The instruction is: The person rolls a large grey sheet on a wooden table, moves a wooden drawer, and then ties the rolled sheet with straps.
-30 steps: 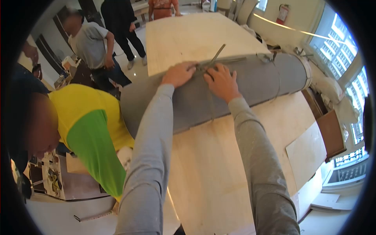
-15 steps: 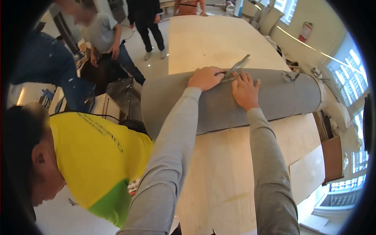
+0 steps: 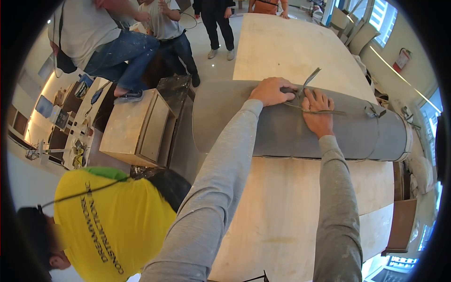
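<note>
A large grey roll of sheet material (image 3: 225,117) lies across a pale wooden board. Around its middle runs a thin, dull grey-green tie strip (image 3: 312,77), one end sticking up and another pointing right. My left hand (image 3: 272,91) rests on top of the roll, fingers closed on the strip, part of which they hide. Just to its right, my right hand (image 3: 318,110) presses on the roll with bent fingers around the strip, and its free end comes out beside them. Near the roll's right end is a second knotted tie (image 3: 373,112).
The wooden board (image 3: 268,211) extends under and beyond the roll. At left, a person in a yellow shirt (image 3: 108,221) bends low beside a wooden cabinet (image 3: 131,127). Another person in jeans (image 3: 122,54) steps on the cabinet. People stand behind; a fire extinguisher (image 3: 401,60) hangs at right.
My view has swung left. My right fingers, flatter before, are now bent, and a strip end points right from them. The person in jeans now has a foot on the cabinet.
</note>
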### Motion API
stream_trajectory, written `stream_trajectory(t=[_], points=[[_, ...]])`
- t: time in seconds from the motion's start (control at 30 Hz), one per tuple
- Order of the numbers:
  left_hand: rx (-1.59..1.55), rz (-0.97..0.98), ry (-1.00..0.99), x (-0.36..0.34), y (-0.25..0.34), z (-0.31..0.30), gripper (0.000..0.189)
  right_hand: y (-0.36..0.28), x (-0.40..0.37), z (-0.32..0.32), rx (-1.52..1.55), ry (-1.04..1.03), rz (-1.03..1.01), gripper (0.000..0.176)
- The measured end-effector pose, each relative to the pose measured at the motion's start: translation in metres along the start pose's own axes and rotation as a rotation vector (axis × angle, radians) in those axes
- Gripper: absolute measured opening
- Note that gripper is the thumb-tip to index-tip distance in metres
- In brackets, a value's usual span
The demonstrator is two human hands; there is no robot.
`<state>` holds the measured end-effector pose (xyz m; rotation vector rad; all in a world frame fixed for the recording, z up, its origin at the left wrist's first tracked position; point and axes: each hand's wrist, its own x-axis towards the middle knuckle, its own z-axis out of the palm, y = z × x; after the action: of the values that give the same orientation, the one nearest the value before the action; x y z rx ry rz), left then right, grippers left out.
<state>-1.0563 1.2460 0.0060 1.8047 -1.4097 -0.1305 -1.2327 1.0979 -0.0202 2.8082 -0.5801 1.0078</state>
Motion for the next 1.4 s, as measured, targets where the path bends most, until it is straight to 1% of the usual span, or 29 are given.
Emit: stream_trajectory(t=[0.1,0.2,0.3,0.4,0.5,0.6,0.7,0.8,0.9,1.0,1.1,1.2,1.4], points=[[-0.068,-0.052,-0.052,0.007,-0.004,0.002,0.038,-0.003,-0.001,-0.001,-0.018,-0.030,0.017,0.044],[-0.002,0.013,-0.031,0.011,-0.017,0.008,0.042,-0.003,-0.002,-0.002,-0.030,-0.038,0.013,0.045],[-0.166,-0.236,-0.063,0.016,-0.008,0.001,0.041,-0.004,-0.002,-0.004,-0.021,-0.049,0.017,0.045],[-0.107,-0.220,-0.041,0.021,-0.012,0.004,0.038,-0.005,-0.001,-0.004,-0.010,-0.048,0.024,0.046],[-0.071,-0.125,-0.070,0.016,-0.015,0.006,0.035,-0.005,0.000,-0.003,-0.006,-0.044,0.028,0.046],[0.095,0.018,-0.009,0.010,-0.014,0.011,0.033,-0.006,-0.001,-0.003,-0.008,-0.036,0.034,0.046],[0.068,-0.041,-0.107,0.009,-0.001,0.001,0.031,-0.007,0.000,-0.005,-0.021,-0.031,0.034,0.045],[0.030,-0.079,-0.098,0.014,-0.007,0.008,0.029,-0.006,-0.002,-0.003,-0.022,-0.008,0.026,0.045],[0.246,-0.059,-0.102,0.010,0.009,0.009,0.030,-0.008,-0.003,-0.003,-0.003,0.009,0.031,0.045],[0.370,-0.056,-0.107,0.009,0.018,0.009,0.032,-0.008,-0.001,-0.004,-0.023,0.012,0.036,0.044],[0.369,-0.037,-0.106,0.007,0.020,0.010,0.035,-0.008,-0.002,-0.001,-0.037,0.016,0.028,0.044],[0.398,-0.025,-0.079,0.010,0.021,0.016,0.033,-0.007,-0.003,-0.001,-0.044,0.022,0.027,0.043],[0.326,0.011,-0.025,0.019,0.015,0.025,0.029,-0.007,-0.003,0.001,-0.054,0.044,0.006,0.042]])
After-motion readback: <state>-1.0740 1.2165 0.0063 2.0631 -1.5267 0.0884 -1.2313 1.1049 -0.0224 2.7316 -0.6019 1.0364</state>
